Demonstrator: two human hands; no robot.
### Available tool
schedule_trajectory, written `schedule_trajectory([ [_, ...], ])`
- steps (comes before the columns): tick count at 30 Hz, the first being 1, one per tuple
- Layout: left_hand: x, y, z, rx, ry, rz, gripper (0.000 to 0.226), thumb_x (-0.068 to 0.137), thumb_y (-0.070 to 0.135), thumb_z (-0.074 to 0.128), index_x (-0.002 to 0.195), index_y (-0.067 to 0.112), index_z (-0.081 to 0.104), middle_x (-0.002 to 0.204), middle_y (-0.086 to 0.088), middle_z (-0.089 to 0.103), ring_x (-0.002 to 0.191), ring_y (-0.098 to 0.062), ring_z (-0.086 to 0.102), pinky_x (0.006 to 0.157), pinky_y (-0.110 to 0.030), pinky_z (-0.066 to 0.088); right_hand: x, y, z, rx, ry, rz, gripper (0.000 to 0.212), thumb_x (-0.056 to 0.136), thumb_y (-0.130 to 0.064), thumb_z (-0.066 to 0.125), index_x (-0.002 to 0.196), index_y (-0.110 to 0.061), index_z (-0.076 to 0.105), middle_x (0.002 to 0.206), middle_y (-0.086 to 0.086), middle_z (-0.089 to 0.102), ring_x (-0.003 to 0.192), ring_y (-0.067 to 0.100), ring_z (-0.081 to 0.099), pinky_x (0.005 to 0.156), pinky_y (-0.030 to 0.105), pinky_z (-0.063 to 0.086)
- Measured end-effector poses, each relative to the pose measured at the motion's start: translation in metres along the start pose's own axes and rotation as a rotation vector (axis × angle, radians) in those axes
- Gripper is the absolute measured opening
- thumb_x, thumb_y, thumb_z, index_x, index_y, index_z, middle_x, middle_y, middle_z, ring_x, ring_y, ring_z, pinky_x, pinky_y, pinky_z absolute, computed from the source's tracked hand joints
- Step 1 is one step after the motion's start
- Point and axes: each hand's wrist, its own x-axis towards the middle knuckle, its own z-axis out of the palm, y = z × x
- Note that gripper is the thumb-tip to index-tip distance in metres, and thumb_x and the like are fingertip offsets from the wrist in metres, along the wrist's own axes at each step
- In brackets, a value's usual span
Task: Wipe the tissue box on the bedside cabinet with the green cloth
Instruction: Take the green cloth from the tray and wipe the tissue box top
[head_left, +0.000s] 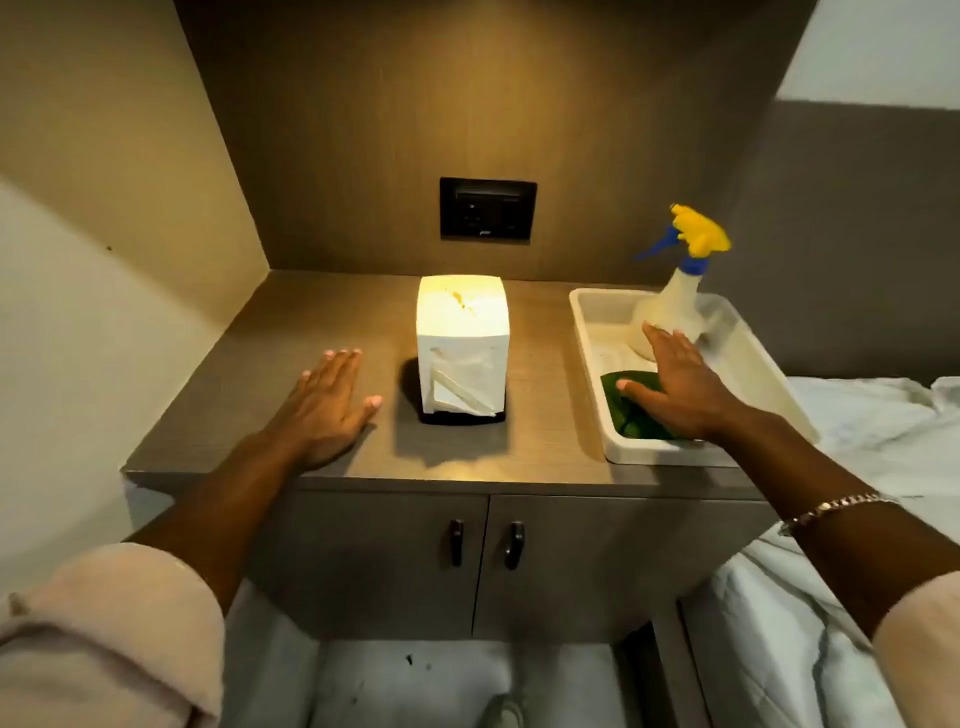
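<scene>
Box: the white tissue box (462, 343) stands upright near the middle of the worktop (322, 317), set back from the front edge, on a dark base; a tissue hangs from the slot in its front face.
Box top: brightly lit, with small yellow-orange marks toward the back.
Cloth: the green cloth (631, 410) lies crumpled in the front end of the tray (587, 332), partly hidden under the right hand.
Right hand (675, 387): spread wide, palm down, above the tray; the thumb lies over the cloth, the fingers stretch toward the bottle. Whether it touches the cloth cannot be told. It holds nothing.
Left hand (330, 408): spread wide and flat, palm down, at the worktop left of the box, apart from it, near the front edge. It holds nothing.
Tray: white, shallow, at the right edge of the worktop, running from the front edge toward the back.
Bottle: a pale spray bottle (672, 312) with a yellow head and blue trigger stands in the back of the tray, behind the right hand's fingertips.
Socket: a black wall plate (487, 209) sits on the back panel, above and behind the box.
Cabinet: two doors below the worktop, each with a dark handle (456, 541) near the centre seam.
Bed: white sheets (878, 415) lie right of the cabinet.
Wrist: a metal bracelet (831, 509) circles the right forearm.
Sleeves: pale, rolled up on both arms.
</scene>
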Motion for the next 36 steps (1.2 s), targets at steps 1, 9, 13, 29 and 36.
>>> schedule_trajectory([
  [1,0.001,-0.003,0.004,0.04,-0.044,-0.014,0.077,0.092,0.063,0.022,0.151,0.021,-0.005,0.164,-0.005,-0.002,0.149,-0.021,-0.006,0.119,-0.046,0.001,0.004,0.001,0.003,0.011,-0.042,0.013,0.089,0.093,-0.055,0.055,0.159,-0.021,0.007,0.17,0.006,0.006,0.157,0.032,0.002,0.124,0.058,0.015],
  [9,0.01,-0.013,0.013,0.187,-0.09,-0.036,0.078,0.089,0.065,0.007,0.151,0.02,-0.008,0.164,-0.004,-0.008,0.149,-0.02,-0.011,0.12,-0.05,-0.004,0.018,0.01,0.018,-0.023,-0.347,-0.024,0.082,0.094,-0.055,0.052,0.159,-0.032,0.008,0.171,0.005,-0.001,0.156,0.035,-0.001,0.125,0.057,0.008],
  [13,0.009,-0.013,0.016,0.17,-0.05,-0.034,0.08,0.087,0.066,0.007,0.151,0.021,-0.007,0.164,-0.003,-0.007,0.15,-0.02,-0.01,0.121,-0.051,-0.003,0.018,0.012,0.02,-0.064,-0.39,-0.036,0.09,0.093,-0.052,0.059,0.158,-0.034,-0.001,0.17,0.002,-0.007,0.156,0.035,-0.007,0.125,0.056,0.005],
  [29,0.056,0.005,-0.053,-0.222,-0.034,0.195,0.098,0.073,0.084,0.022,0.146,0.034,-0.021,0.157,0.012,-0.028,0.141,-0.001,-0.03,0.115,-0.033,-0.017,0.001,-0.04,-0.046,0.498,0.262,-0.12,0.06,0.075,-0.033,0.078,0.129,-0.05,0.06,0.128,-0.009,0.067,0.096,0.012,0.064,0.077,0.003,0.051],
  [36,0.1,0.044,-0.101,-0.111,-0.225,0.43,0.125,0.054,0.098,0.031,0.145,0.034,-0.025,0.153,0.017,-0.036,0.135,0.005,-0.037,0.112,-0.033,-0.022,0.019,-0.114,-0.065,0.486,0.162,-0.496,0.053,0.084,-0.029,0.078,0.135,-0.026,0.06,0.145,-0.005,0.058,0.135,0.006,0.053,0.111,0.027,0.043],
])
